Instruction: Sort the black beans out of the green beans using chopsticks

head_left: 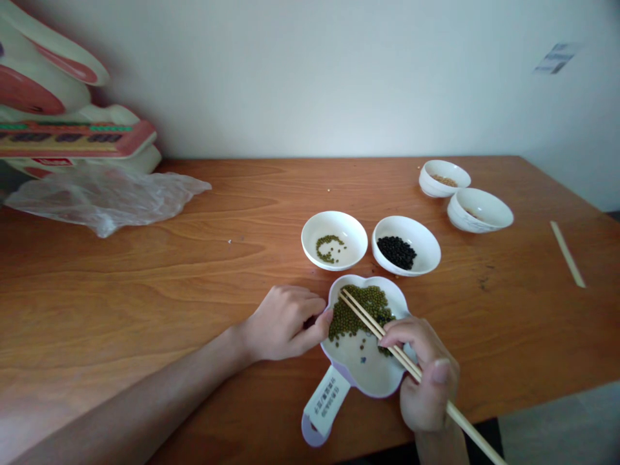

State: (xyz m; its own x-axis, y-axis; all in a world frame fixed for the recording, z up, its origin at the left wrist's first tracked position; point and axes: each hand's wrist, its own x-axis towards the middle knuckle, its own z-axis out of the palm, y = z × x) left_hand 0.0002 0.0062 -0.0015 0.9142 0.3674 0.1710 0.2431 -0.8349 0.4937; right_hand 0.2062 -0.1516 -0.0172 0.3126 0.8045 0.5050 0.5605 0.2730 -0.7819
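My left hand (288, 323) has its fingers curled, with the thumb and fingertips gripping the left rim of a white and lilac flower-shaped dish (382, 384). A labelled handle (327, 400) sticks out from the dish toward me. Green mung beans (351, 320) cover its far side, with a few dark beans near the right. In my right hand (429, 374) is a pair of wooden chopsticks (372, 326), their tips close together over the mung beans. Whether the tips pinch a bean is too small to tell.
Just beyond the dish stand a white bowl (356, 247) with some mung beans and another bowl (429, 248) with black beans. Two more bowls (429, 184) touch at the back right. A pale strip (568, 254) lies right; a plastic bag (111, 197) and rabbit-shaped toy keyboard (72, 139) lie left.
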